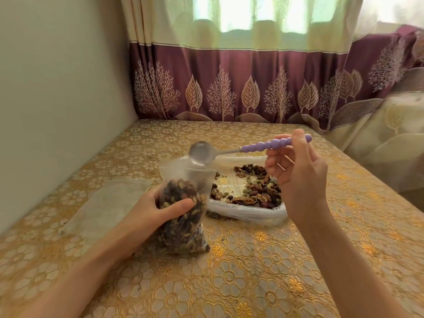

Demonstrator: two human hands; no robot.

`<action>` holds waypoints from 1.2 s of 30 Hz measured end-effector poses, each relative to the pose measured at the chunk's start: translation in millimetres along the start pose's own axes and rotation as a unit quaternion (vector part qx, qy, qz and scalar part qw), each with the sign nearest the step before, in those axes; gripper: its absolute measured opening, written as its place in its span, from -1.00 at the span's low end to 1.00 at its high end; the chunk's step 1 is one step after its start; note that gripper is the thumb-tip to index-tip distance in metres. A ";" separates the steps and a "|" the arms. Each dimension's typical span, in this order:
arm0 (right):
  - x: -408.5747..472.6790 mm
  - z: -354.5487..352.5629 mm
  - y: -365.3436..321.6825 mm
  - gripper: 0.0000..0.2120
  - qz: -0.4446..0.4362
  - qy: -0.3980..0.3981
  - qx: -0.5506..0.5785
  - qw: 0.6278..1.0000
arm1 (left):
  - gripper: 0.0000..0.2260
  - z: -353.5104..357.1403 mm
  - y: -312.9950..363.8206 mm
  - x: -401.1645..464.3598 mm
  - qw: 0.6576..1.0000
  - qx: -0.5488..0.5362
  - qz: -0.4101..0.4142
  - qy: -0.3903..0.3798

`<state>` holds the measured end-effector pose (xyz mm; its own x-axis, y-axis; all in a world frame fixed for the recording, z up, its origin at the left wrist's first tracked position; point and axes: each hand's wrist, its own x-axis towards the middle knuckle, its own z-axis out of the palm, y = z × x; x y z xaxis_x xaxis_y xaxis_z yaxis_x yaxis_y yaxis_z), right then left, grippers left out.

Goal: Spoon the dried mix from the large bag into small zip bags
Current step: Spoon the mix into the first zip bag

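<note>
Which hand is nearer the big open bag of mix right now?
Right. The right hand, holding the spoon, hovers over the large bag; the left hand grips the small zip bag beside it.

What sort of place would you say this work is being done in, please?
Most likely a room in a home, not a workshop: a table under a gold floral cover stands in a corner, against a patterned maroon and cream curtain over a window.

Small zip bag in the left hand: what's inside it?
The small zip bag holds dried mix up to the left hand; its open top is clear. The thumb covers part of it.
</note>
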<state>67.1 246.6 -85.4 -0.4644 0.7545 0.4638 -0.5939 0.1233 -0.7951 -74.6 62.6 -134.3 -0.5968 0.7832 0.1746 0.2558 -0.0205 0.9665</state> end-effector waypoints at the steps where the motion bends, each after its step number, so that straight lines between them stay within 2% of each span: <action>1: 1.7 -3.1 0.5 -0.66 0.003 0.017 0.003 1.000 | -0.64 -1.9 -0.5 0.5 1.000 -0.003 0.003 0.011; 4: 6.5 -14.2 4.2 -0.66 0.005 0.068 -0.023 0.997 | -0.71 -6.9 -2.1 2.5 0.998 -0.010 0.014 0.059; 8: 11.2 -26.8 15.9 -0.67 0.000 0.103 -0.117 0.988 | -0.59 -9.7 -4.9 3.3 0.994 -0.014 0.024 0.104; 13: 10.8 -36.8 26.2 -0.66 -0.015 0.092 -0.229 0.969 | -0.59 -9.6 -5.6 3.1 0.993 -0.007 0.031 0.110; 17: 10.7 -37.8 26.8 -0.66 -0.020 0.102 -0.268 0.958 | -0.59 -9.7 -6.1 2.9 0.994 -0.010 0.031 0.108; 21: 4.8 -28.7 31.6 -0.62 -0.020 0.071 -0.298 0.952 | -0.61 -9.5 -6.5 3.5 0.994 -0.012 0.034 0.108; 24: -0.5 -19.8 37.4 -0.64 0.010 0.032 -0.278 0.960 | -0.63 -9.6 -6.5 3.9 0.993 -0.012 0.036 0.109; 28: -3.6 -14.5 40.2 -0.53 0.112 -0.007 -0.212 0.971 | -0.62 -9.3 -6.9 3.7 0.994 -0.014 0.038 0.106; 34: -2.4 -13.9 35.8 -0.47 0.198 0.023 -0.157 0.967 | -0.62 -8.9 -6.6 3.8 0.994 -0.015 0.038 0.106; 36: -1.2 -15.1 36.2 -0.55 0.220 0.045 -0.151 0.963 | -0.62 -8.5 -6.0 3.4 0.993 -0.019 0.041 0.105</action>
<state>56.1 259.8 -120.6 -0.5605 0.8275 0.0321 -0.1295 -0.0493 -0.9904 -84.6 60.1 -138.0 -0.7219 0.6309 0.2841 0.2830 -0.1054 0.9533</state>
